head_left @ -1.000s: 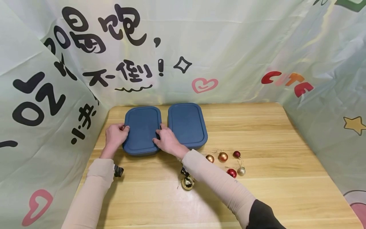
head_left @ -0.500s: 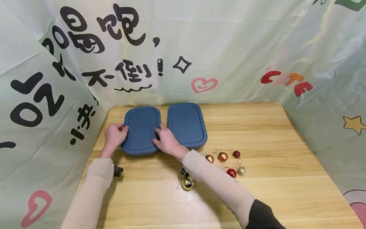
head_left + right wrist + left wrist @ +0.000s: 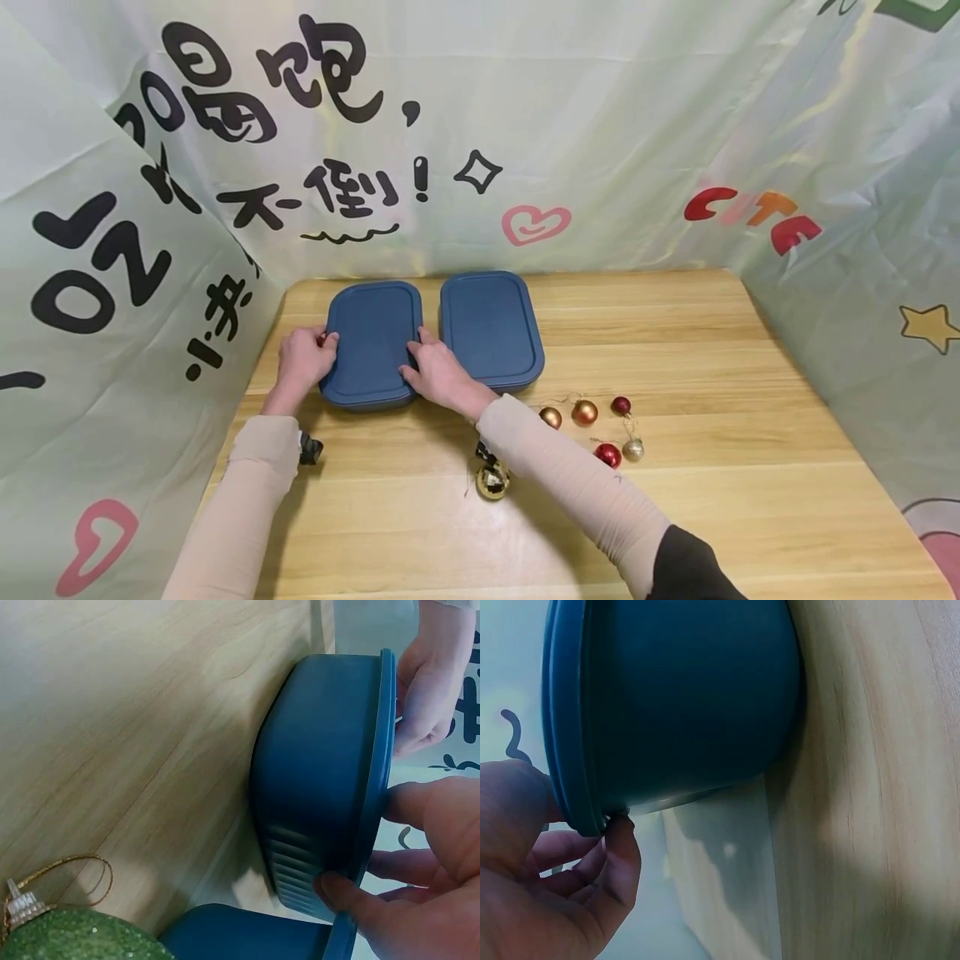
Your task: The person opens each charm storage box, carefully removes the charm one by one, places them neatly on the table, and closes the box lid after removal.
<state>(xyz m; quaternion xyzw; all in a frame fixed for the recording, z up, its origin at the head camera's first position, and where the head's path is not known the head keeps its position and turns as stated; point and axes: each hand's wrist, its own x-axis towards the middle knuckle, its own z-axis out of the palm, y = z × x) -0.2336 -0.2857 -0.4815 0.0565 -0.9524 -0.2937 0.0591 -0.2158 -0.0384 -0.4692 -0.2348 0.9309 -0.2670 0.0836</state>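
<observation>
A blue lidded food container [image 3: 373,343] stands at the back left of the table, with its lid [image 3: 380,742] on. My left hand [image 3: 306,357] pinches the left edge of that lid, thumb on top and a fingertip curled under the rim in the left wrist view. Opposite it, my right hand [image 3: 441,367] pinches the lid's right edge, one finger reaching below the rim in the right wrist view. The inside of the container is hidden. A second blue lidded container [image 3: 491,327] sits just to the right, close to my right fingers.
Several Christmas baubles lie on the wooden table [image 3: 720,500]: copper [image 3: 585,412], red [image 3: 608,454], dark red [image 3: 621,405], silver [image 3: 633,449] and shiny gold [image 3: 492,481]. A glittery green bauble [image 3: 82,937] shows near my right wrist. Printed cloth walls [image 3: 615,125] border the table.
</observation>
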